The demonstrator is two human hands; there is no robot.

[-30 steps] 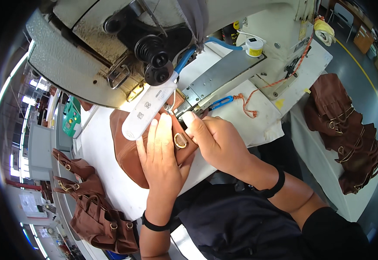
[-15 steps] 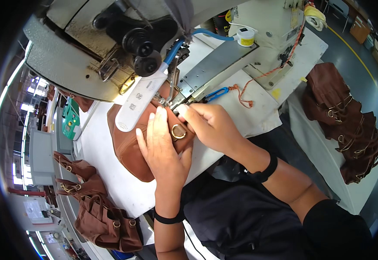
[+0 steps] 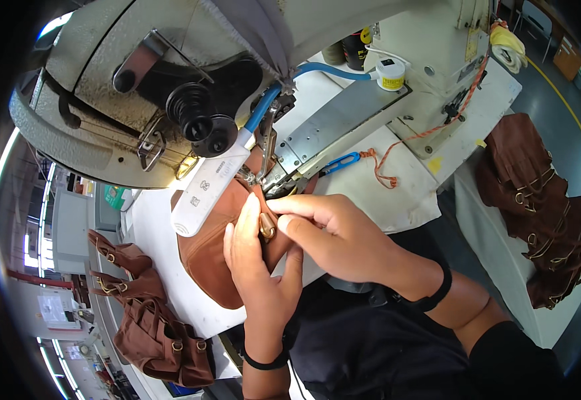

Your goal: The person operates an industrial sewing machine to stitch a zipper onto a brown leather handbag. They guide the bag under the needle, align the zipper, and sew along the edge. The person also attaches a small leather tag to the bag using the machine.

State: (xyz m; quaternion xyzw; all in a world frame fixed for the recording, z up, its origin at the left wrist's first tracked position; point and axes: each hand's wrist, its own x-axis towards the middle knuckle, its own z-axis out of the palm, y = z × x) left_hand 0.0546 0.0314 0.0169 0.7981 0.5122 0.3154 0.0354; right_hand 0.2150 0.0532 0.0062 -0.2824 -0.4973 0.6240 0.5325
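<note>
A brown leather bag (image 3: 207,270) lies under the sewing machine's presser foot and needle area (image 3: 254,177). My left hand (image 3: 260,273) rests on it with fingers straight and close together, thumb apart on the other side of a raised fold. Beside those fingertips is a brass ring fitting (image 3: 267,227), seen nearly edge-on. My right hand (image 3: 344,237) is closed, thumb and index finger pinching the bag's edge just right of the fitting. Its other fingers are curled and partly hidden. The bag's far part disappears behind a white lamp bar (image 3: 210,193).
The machine head (image 3: 97,87) overhangs the far left. Blue-handled snips (image 3: 340,162) on an orange cord (image 3: 407,140) lie right of the needle. Brown bags with brass rings are stacked on the left (image 3: 164,343) and right (image 3: 524,193). A small white bottle (image 3: 390,73) stands behind.
My right hand has drawn back from beside the needle, toward me along the bag's edge. The ring fitting has turned from face-on to edge-on. My left fingers have come together; the whole view has shifted.
</note>
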